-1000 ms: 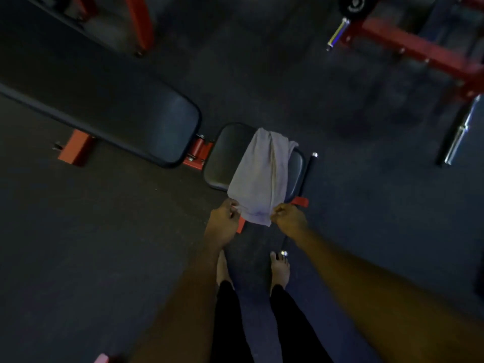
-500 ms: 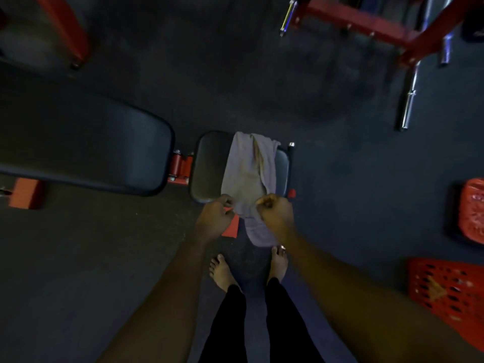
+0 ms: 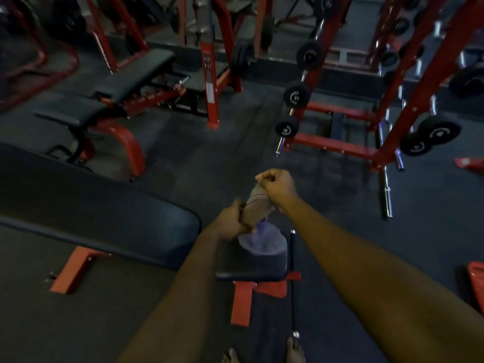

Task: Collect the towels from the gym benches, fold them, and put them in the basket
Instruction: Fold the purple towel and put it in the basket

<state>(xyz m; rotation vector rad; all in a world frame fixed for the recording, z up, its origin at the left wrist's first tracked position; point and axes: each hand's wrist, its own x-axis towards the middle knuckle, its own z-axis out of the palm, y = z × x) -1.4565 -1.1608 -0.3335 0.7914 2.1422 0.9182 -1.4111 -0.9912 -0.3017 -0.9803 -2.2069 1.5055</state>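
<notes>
While both hands grip the towel [image 3: 258, 205], it's mid-lift: upper part bunched in the air, lower end pooled on the seat pad [image 3: 251, 265] of the near bench [image 3: 99, 213]. Right hand [image 3: 279, 186] is a closed fist on the top edge, held higher. Left hand [image 3: 231, 222] has fingers clamped on the towel's side, lower and just beside it.

Progress, my read: early. Pickup is underway, and the towel isn't clear of the pad yet. No neat fold visible, just a bunched length. Folding still to do, then the drop-off.

Red plastic edge [image 3: 476, 284] at far right might be the basket; too cropped to say. The other bench [image 3: 104, 90] further back looks bare, but it's dim. Can't tell if any more towels remain elsewhere.
</notes>
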